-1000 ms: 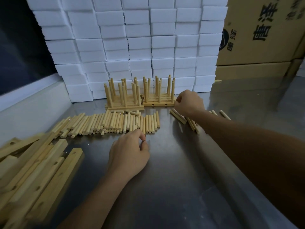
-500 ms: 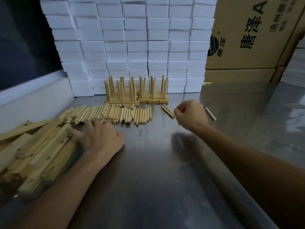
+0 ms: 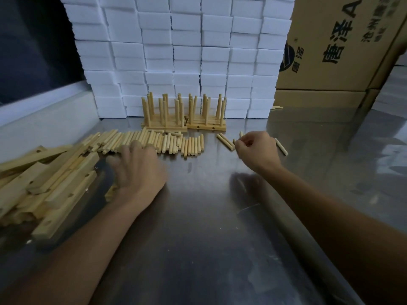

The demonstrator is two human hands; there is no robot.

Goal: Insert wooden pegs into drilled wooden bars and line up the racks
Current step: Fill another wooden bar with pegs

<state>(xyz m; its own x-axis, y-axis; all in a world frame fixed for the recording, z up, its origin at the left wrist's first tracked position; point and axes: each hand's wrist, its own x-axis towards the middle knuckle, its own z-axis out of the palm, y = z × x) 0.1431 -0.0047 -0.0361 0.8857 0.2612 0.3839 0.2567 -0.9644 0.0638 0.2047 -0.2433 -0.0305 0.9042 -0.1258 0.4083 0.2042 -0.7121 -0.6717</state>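
Left hand [image 3: 137, 166] blurred, fingers spread forward, right hand [image 3: 257, 149] raised, fingers curled, both forearms extended

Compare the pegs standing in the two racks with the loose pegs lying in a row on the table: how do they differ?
The pegs in the racks stand upright, seated in wooden bars; the loose pegs lie flat on the metal table. The rack pegs stand apart with gaps; the loose ones lie side by side, mostly touching. The left hand reaches over the loose row; no hand touches the racks. All are pale round wooden dowels.

Pale yellow-tan pegs [image 3: 154, 143] and bars [image 3: 55, 183], white blocks [image 3: 187, 51], black-printed brown carton [image 3: 330, 40], grey table [image 3: 209, 238].
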